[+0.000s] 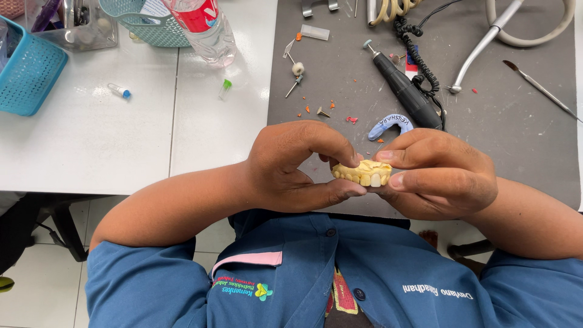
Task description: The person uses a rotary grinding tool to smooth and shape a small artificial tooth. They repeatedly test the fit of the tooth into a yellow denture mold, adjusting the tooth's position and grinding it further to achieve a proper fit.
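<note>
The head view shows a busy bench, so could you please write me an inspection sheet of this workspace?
Surface: white table with a dark grey mat on its right part.
Job's things: yellow tooth model, one white tooth at the front.
Clutter: orange crumbs, small burs, blue arch piece, plastic bottle, teal baskets, metal spatula.
Grips: left hand and right hand both pinch the model.
Cables: coiled black cord from the black handpiece; pale hose.
Surroundings: tiled floor below.
</note>
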